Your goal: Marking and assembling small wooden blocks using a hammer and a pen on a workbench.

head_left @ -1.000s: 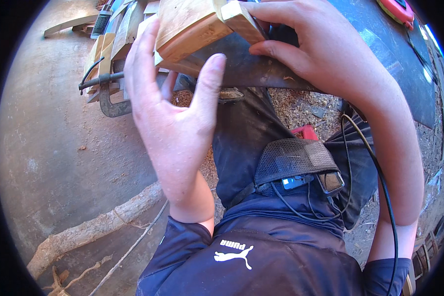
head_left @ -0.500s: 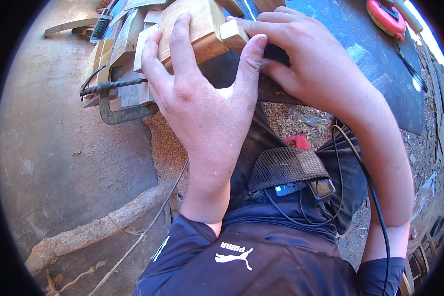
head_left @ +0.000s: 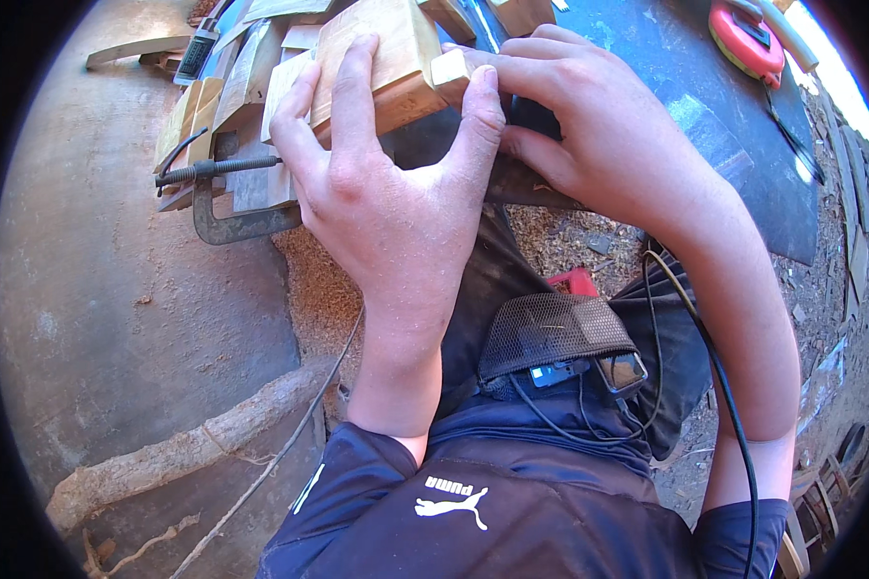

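Note:
A thick, pale wooden block (head_left: 381, 43) sits near the top middle, at the edge of the work surface. Its near side faces me. A small wooden piece (head_left: 451, 75) is set against the block's right end. My left hand (head_left: 381, 198) spans the big block, with fingers on its top and left side and the thumb against the small piece. From the right, my right hand (head_left: 589, 121) comes in with its index finger at the small piece. Its other fingers are curled, and their tips are partly hidden.
A C-clamp (head_left: 203, 198) grips wood pieces (head_left: 251, 82) at the left. A red tape measure (head_left: 746, 39) lies at the upper right on the dark blue surface (head_left: 637, 58). Sawdust (head_left: 323, 285) covers the ground below. A log (head_left: 193, 439) lies lower left; cables cross my lap.
My left thumb has moved slightly left and now sits closer against the small wooden piece. My right hand's index finger stays at the piece. The whole view has shifted a little.

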A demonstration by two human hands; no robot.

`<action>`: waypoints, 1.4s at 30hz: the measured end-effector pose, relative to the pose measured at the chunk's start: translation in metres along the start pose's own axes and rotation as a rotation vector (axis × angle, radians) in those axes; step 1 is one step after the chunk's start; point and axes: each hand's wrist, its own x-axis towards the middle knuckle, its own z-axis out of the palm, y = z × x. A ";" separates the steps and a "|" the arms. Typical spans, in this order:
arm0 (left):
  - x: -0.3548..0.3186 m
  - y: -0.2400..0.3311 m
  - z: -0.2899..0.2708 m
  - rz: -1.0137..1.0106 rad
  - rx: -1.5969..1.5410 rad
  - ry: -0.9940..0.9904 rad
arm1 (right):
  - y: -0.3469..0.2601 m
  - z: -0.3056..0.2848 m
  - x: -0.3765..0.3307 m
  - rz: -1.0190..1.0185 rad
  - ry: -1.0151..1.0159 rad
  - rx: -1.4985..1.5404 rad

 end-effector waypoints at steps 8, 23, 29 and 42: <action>0.001 0.001 -0.001 -0.036 0.019 0.031 | 0.002 0.005 -0.002 0.032 0.000 0.065; 0.001 0.003 0.005 -0.037 0.033 0.053 | 0.005 0.003 -0.002 0.038 0.020 0.000; 0.004 0.002 0.002 -0.063 0.064 0.039 | 0.003 -0.020 0.010 0.061 -0.123 0.096; 0.003 0.019 0.001 -0.108 0.008 0.026 | 0.033 -0.028 0.099 0.259 -0.211 -0.392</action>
